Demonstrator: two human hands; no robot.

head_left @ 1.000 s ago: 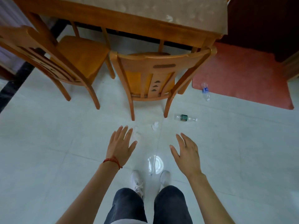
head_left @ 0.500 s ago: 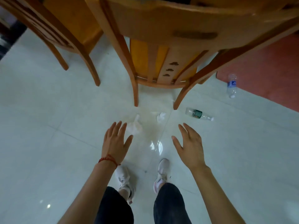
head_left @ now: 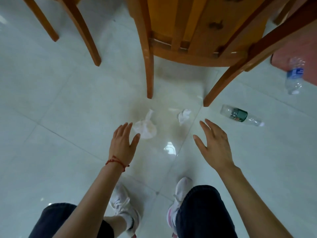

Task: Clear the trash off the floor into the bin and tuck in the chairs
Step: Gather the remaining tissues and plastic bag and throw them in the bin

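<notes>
Both hands are hovering with fingers spread, holding nothing: the left hand (head_left: 122,145) beside a clear plastic bag (head_left: 145,128), the right hand (head_left: 215,145) near a crumpled tissue (head_left: 183,115). Two plastic bottles (head_left: 241,115) are lying on the tiled floor (head_left: 51,117) by the wooden chair (head_left: 197,40).

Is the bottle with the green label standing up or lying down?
Lying down. The bottle rests on its side on the floor, near the chair leg.

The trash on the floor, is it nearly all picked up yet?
Not yet. Nothing looks done. Both hands, left and right, are open and empty, reaching down. Still on the floor: a plastic bag, a crumpled tissue and two bottles. The near chair looks untucked.
</notes>
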